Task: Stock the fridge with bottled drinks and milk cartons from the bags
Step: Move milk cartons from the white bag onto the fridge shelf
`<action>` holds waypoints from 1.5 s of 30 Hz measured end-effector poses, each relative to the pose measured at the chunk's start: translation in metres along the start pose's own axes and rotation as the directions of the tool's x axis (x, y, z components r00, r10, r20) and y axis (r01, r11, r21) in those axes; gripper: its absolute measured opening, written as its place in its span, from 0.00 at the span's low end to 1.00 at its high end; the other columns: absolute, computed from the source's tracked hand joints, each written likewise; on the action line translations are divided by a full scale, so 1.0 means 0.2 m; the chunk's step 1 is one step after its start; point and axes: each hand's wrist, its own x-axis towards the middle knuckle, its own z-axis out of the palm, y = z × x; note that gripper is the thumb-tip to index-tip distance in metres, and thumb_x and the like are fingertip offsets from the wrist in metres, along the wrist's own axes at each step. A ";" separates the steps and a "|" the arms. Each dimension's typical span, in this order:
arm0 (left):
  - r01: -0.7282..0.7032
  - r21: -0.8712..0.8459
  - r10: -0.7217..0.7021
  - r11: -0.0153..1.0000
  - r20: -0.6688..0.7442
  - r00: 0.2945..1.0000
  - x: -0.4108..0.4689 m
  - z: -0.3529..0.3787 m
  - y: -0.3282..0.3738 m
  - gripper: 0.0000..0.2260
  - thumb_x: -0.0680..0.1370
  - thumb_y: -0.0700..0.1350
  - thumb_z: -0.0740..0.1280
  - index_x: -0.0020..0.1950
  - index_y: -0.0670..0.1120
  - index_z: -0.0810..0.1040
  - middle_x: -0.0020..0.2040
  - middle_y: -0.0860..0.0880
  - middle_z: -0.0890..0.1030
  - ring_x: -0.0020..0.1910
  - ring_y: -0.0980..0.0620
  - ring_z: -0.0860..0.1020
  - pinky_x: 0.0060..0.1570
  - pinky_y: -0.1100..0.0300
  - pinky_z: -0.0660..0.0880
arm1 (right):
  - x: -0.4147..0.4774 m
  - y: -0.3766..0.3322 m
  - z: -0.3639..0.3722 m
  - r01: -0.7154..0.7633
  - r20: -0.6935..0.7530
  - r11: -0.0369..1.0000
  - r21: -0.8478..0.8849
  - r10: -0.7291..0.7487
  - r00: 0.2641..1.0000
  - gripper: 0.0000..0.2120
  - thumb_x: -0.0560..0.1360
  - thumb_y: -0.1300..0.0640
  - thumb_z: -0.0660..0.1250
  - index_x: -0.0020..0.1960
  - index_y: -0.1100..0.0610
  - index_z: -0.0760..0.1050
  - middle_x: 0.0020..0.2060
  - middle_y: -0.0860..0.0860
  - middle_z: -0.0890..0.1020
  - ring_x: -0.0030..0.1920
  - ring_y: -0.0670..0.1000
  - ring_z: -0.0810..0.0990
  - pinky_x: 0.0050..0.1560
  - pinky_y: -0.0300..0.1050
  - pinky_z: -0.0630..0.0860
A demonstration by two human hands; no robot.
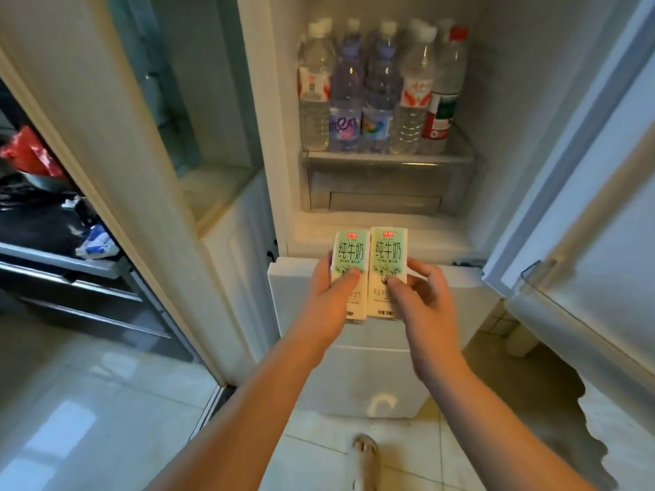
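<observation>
Left hand [329, 299] pinches the left carton [349, 253], right hand [425, 295] the right carton [388, 251], both milk cartons upright, side by side, just below the bottle shelf [390, 158]. Better to lift them level and set them beside the bottles [381, 97] if room allows, or under that shelf. Tiled floor [106, 402] lies well below it.

Two milk cartons [349, 258]; five bottles [381, 101] in front, more behind.

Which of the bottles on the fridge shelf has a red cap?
The bottle at the far right of the row. Its cap is red, and its label is green and red; the other bottles show white caps.
</observation>
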 end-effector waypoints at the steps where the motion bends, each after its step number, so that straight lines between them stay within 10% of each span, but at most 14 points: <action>1: -0.030 0.016 0.030 0.999 0.002 1.000 0.06 0.01 0.04 0.16 0.83 0.48 0.61 0.71 0.56 0.68 0.57 0.52 0.83 0.51 0.52 0.83 0.38 0.59 0.81 | 0.07 -0.03 0.01 0.028 -0.007 1.000 -0.003 -0.028 1.000 0.12 0.78 0.60 0.66 0.60 0.52 0.73 0.50 0.48 0.84 0.49 0.45 0.84 0.40 0.38 0.80; 6: -0.217 0.082 0.218 0.973 0.000 0.976 0.40 0.08 0.28 0.16 0.83 0.48 0.61 0.71 0.54 0.66 0.54 0.57 0.81 0.44 0.66 0.82 0.34 0.69 0.77 | 0.44 -0.19 0.10 0.178 0.000 0.984 0.022 -0.178 0.984 0.16 0.78 0.61 0.66 0.64 0.49 0.71 0.50 0.44 0.83 0.50 0.44 0.83 0.41 0.38 0.81; 22: -0.716 0.076 0.719 0.694 -0.029 0.694 1.12 0.28 1.20 0.17 0.81 0.51 0.62 0.70 0.55 0.66 0.61 0.54 0.80 0.58 0.55 0.81 0.48 0.55 0.82 | 1.35 -0.94 0.37 0.564 -0.041 0.771 0.296 -0.580 0.814 0.28 0.76 0.74 0.59 0.71 0.51 0.67 0.56 0.52 0.82 0.54 0.50 0.83 0.44 0.42 0.81; 35: -0.916 -0.022 0.916 0.400 0.033 0.399 1.25 0.48 2.05 0.13 0.77 0.44 0.61 0.61 0.47 0.66 0.54 0.50 0.79 0.53 0.53 0.81 0.45 0.58 0.82 | 1.66 -1.71 0.38 0.809 -0.083 0.587 0.043 -0.805 0.588 0.25 0.74 0.71 0.58 0.68 0.54 0.70 0.51 0.45 0.81 0.47 0.39 0.81 0.40 0.32 0.75; 45: -0.843 0.003 0.839 0.538 0.089 0.537 1.47 0.66 2.44 0.04 0.80 0.37 0.57 0.54 0.43 0.65 0.43 0.48 0.76 0.40 0.52 0.78 0.30 0.63 0.73 | 1.96 -2.05 0.29 0.682 -0.039 0.691 -0.240 -0.709 0.705 0.17 0.73 0.62 0.58 0.61 0.51 0.70 0.53 0.49 0.80 0.51 0.50 0.81 0.49 0.51 0.79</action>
